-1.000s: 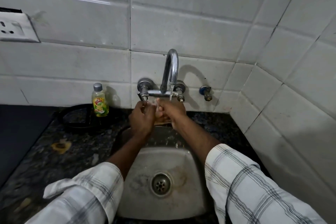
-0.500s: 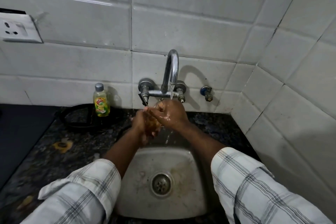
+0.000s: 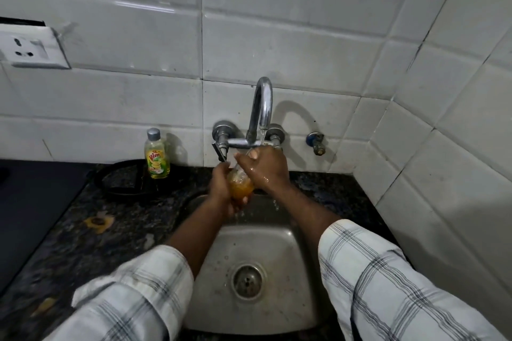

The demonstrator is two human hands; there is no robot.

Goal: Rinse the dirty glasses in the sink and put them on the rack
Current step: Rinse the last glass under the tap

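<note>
A small clear glass [image 3: 240,186] with orange-brown liquid inside is held over the steel sink [image 3: 302,279], under the tap [image 3: 261,108]. My left hand [image 3: 220,188] grips the glass from the left, fingers curled round its base. My right hand [image 3: 264,166] lies over the glass mouth, wet, with its fingers reaching into or over the rim. A thin stream of water runs from the spout onto my right hand and the glass, and drops fall into the sink. No rack is in view.
A yellow dish-soap bottle [image 3: 156,159] stands by the wall left of the tap, beside a black ring-shaped object [image 3: 116,183] on the dark stone counter [image 3: 83,243]. A wall socket [image 3: 30,48] sits upper left. A valve [image 3: 317,144] sticks out right of the tap. Tiled walls close the right corner.
My hands have shifted on the glass under the running water: the right hand now covers the top and the orange-brown glass shows between the hands, lower than before.
</note>
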